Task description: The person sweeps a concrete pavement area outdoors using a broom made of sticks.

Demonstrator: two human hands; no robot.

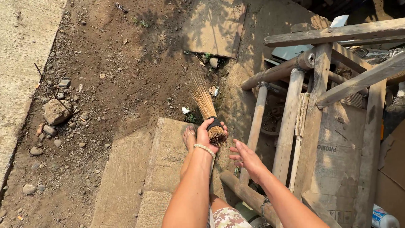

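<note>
Left hand (205, 136): clenched its grip around the bound end of a broom (206, 107), at the black band (214, 123) that tied the sticks together; a bead bracelet (204, 148) sat on the wrist.
Broom: a bundle of thin tan sticks, held low over the ground (122, 80) with the cut butt ends toward the person and the loose tips fanned away, toward the top of the view.
Right hand (247, 158): grip released, palm turned up and fingers (235, 157) loosely spread, just beside the butt end of the broom but apart from it.
Foot (189, 137): bare, in a sandal, on a flat slab (166, 156) just left of the left hand.
Ground: brown dirt with scattered stones (55, 111) toward the left edge, a pale concrete strip (19, 63) along the far left, and another slab (215, 27) near the top.
Frame (320, 101): weathered wood and bamboo poles lashed together, standing at the right, near the right hand.
Bottle (384, 218): lay at the bottom right corner, only partly in view.
Shorts (228, 217): patterned cloth at the bottom edge, between the two forearms.
</note>
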